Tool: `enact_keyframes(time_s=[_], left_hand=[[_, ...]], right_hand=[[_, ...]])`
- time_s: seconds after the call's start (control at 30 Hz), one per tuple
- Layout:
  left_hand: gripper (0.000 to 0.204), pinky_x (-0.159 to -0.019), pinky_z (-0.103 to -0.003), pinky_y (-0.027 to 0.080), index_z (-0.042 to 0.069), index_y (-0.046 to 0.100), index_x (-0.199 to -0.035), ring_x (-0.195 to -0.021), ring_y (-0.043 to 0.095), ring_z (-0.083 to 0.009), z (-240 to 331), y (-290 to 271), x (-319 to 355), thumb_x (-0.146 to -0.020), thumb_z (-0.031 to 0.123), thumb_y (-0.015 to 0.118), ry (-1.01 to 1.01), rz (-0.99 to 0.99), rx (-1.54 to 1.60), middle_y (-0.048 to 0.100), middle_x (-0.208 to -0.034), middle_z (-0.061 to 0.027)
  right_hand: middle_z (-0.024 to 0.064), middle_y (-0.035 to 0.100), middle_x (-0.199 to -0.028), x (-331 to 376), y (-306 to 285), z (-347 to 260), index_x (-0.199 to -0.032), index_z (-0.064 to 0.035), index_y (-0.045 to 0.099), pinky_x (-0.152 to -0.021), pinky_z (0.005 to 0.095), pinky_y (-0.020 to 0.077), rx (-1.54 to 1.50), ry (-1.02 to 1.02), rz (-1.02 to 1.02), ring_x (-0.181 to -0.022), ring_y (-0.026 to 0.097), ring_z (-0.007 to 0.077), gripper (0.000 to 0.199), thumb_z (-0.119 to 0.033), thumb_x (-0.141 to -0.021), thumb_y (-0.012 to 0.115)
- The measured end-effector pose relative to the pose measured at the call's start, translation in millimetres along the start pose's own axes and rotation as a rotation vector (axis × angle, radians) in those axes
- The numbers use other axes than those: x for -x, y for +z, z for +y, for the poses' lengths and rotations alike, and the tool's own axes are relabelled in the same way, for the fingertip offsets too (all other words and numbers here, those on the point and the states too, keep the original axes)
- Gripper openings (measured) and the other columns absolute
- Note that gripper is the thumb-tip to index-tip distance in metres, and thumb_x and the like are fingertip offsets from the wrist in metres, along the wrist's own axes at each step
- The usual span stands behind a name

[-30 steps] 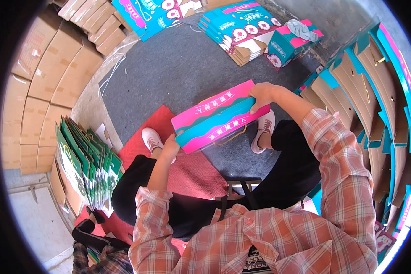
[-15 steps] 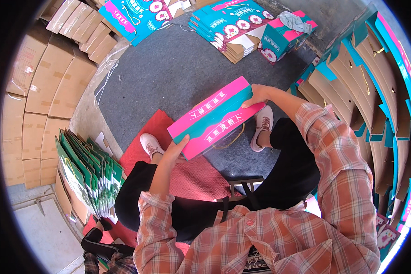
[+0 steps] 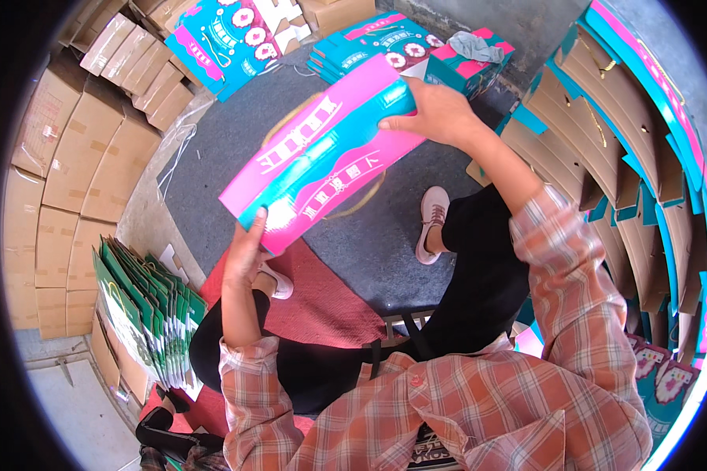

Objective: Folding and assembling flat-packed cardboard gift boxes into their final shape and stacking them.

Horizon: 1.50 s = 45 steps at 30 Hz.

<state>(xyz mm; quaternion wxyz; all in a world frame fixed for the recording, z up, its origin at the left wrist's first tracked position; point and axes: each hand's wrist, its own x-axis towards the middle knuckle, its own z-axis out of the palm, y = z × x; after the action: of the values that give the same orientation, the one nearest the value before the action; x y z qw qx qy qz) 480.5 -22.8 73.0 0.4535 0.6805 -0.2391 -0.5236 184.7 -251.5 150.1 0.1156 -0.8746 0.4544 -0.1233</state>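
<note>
Between my two hands hangs a pink and teal carton [image 3: 322,153] with white lettering, its narrow face toward me, tilted up to the right. My left hand [image 3: 247,251] grips its lower left end, thumb on the teal band. At the upper right end my right hand [image 3: 440,114] is closed round it, thumb on the face and fingers behind. A thin yellowish cord handle [image 3: 361,206] loops out from beneath the carton. Its underside is hidden.
Flat teal and pink cartons [image 3: 353,55] lie stacked ahead, beside a box with a grey cloth [image 3: 476,47] on top. Opened cartons [image 3: 605,133] line the right. Brown boxes [image 3: 86,149] and green folded cartons [image 3: 153,306] stand left. A red mat [image 3: 330,302] lies underfoot. Another person's leg [image 3: 161,424] shows lower left.
Both hands have lifted the carton up and away from my lap, toward the upper left, and it looks larger. My view has shifted slightly.
</note>
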Motion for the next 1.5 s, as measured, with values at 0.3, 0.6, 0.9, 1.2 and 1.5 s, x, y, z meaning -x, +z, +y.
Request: enact_keyframes(time_s=[0.3, 0.6, 0.9, 1.2, 1.5], left_hand=[[0.056, -0.101, -0.038, 0.036, -0.003, 0.040, -0.132, -0.117, 0.046, -0.0217, 59.2, 9.8, 60.0, -0.092, 0.033, 0.058, 0.771, -0.110, -0.135, 0.049, -0.128, -0.0107], [0.061, -0.084, -0.031, 0.046, -0.003, 0.045, -0.121, -0.096, 0.059, -0.0190, 86.9, 166.0, 182.3, -0.074, 0.019, 0.077, 0.672, -0.533, -0.174, 0.060, -0.106, -0.0102], [0.093, -0.094, -0.040, 0.044, -0.002, 0.014, -0.146, -0.118, 0.050, -0.0378, 31.6, 271.7, 213.4, -0.080, 0.027, 0.072, 0.848, -0.956, -0.337, 0.044, -0.130, -0.0278], [0.105, -0.101, -0.043, 0.039, 0.000, 0.006, -0.147, -0.127, 0.040, -0.0425, -99.5, 379.6, 190.5, -0.077, 0.042, 0.071, 0.711, -1.265, -0.576, 0.036, -0.138, -0.0305], [0.104, -0.103, -0.043, 0.037, -0.010, 0.016, -0.142, -0.127, 0.041, -0.0428, -107.4, 404.6, 203.3, -0.080, 0.063, 0.058, 0.541, -1.253, -0.655, 0.037, -0.136, -0.0337]], right_hand=[[0.0132, 0.065, -0.093, 196.7, -132.0, -34.5, -0.121, -0.0009, 0.052, -0.074, 0.0353, 0.0499, 0.039, -0.058, 0.649, -0.083, 0.064, 0.0248, 0.067, -0.033, -0.070, 0.081], [0.0159, 0.058, -0.115, 434.8, -184.9, -14.8, -0.130, 0.0039, 0.046, -0.087, 0.0341, 0.0429, 0.295, 0.573, 0.879, -0.104, 0.054, 0.0201, 0.062, -0.048, -0.097, 0.041], [0.0058, 0.051, -0.075, 566.8, -154.8, 22.0, -0.095, 0.0017, 0.054, -0.063, 0.0277, 0.0383, 0.309, 0.874, 1.269, -0.071, 0.044, 0.0130, 0.054, -0.047, -0.100, 0.032], [0.0126, 0.056, -0.119, 691.5, 2.6, 77.4, -0.127, 0.0026, 0.051, -0.097, 0.0330, 0.0367, -0.326, 1.111, 1.829, -0.108, 0.051, 0.0230, 0.055, -0.043, -0.097, 0.043], [0.0156, 0.058, -0.117, 629.7, -76.4, 36.5, -0.117, 0.0001, 0.056, -0.097, 0.0392, 0.0389, 0.674, 1.056, 1.041, -0.111, 0.053, 0.0316, 0.032, -0.003, -0.087, 0.048]])
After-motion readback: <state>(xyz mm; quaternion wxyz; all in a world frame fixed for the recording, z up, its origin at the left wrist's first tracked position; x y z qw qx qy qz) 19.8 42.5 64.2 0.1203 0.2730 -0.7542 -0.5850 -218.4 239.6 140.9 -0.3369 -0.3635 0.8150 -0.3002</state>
